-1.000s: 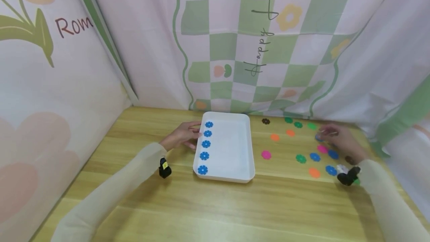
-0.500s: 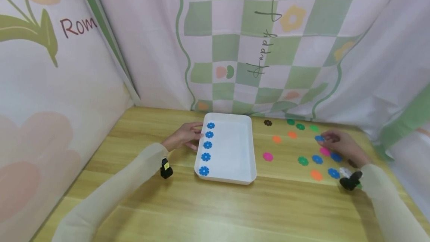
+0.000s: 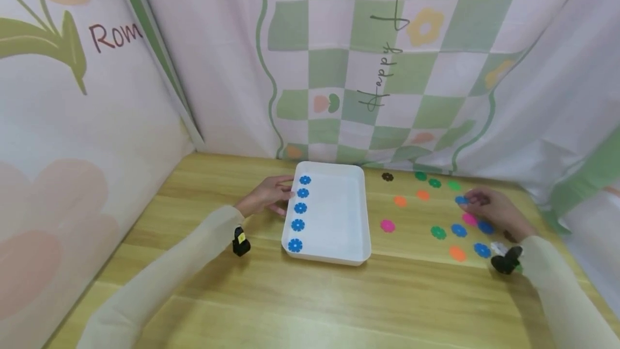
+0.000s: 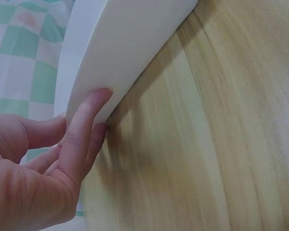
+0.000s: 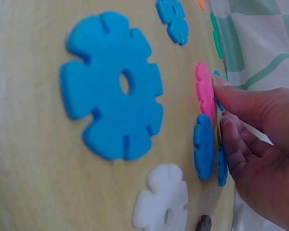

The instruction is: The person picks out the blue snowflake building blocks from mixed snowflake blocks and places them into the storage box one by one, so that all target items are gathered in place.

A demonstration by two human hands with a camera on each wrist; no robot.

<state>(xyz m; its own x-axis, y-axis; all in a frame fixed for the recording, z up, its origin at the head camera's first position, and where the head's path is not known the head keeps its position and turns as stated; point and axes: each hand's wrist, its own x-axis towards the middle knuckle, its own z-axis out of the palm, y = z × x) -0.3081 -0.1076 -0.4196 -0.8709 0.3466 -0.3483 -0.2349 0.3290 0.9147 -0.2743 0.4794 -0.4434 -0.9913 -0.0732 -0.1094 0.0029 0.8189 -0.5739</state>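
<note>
A shallow white tray [image 3: 334, 214] lies on the wooden table with a column of blue flower-shaped discs [image 3: 300, 208] along its left side. My left hand [image 3: 266, 195] holds the tray's left edge. In the left wrist view its thumb meets the rim and its fingers [image 4: 82, 130] press the outer wall. On the right, my right hand [image 3: 496, 209] pinches a blue flower-shaped disc [image 3: 461, 200] low over the table. In the right wrist view a pink disc [image 5: 204, 89] and another blue disc [image 5: 203, 147] lie close to the fingertips, which partly hide what they hold.
Several loose discs lie right of the tray, among them orange [image 3: 457, 253], green [image 3: 438, 232], pink [image 3: 387, 225] and dark brown [image 3: 387, 176] ones. A white disc [image 5: 164, 199] lies near the right wrist. A patterned curtain [image 3: 363, 69] hangs along the table's back edge.
My right hand has shifted slightly right, so more of the blue disc at its fingertips shows. The left hand stays at the tray's edge. The head view has shifted slightly.
</note>
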